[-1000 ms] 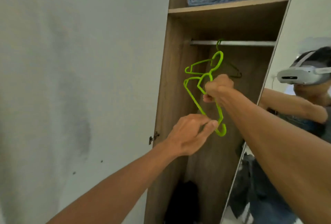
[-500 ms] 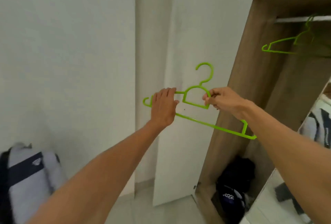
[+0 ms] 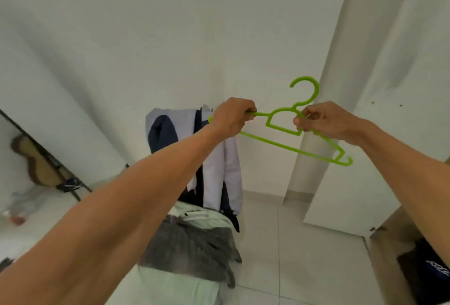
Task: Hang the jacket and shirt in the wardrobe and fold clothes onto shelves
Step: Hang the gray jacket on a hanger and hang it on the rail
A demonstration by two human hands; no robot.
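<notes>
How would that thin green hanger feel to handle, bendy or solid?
The green hanger is probably light: its bars are thin and mostly open frame. It looks fairly stiff, since the long bottom bar stays straight while the left hand and right hand grip it at separate spots. Such thin plastic might flex or snap if twisted hard.

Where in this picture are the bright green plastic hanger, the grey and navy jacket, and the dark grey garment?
bright green plastic hanger (image 3: 280,144), head view, on its long bottom bar.
grey and navy jacket (image 3: 216,170), head view, on its pale front panel.
dark grey garment (image 3: 190,248), head view, on its crumpled middle.
</notes>
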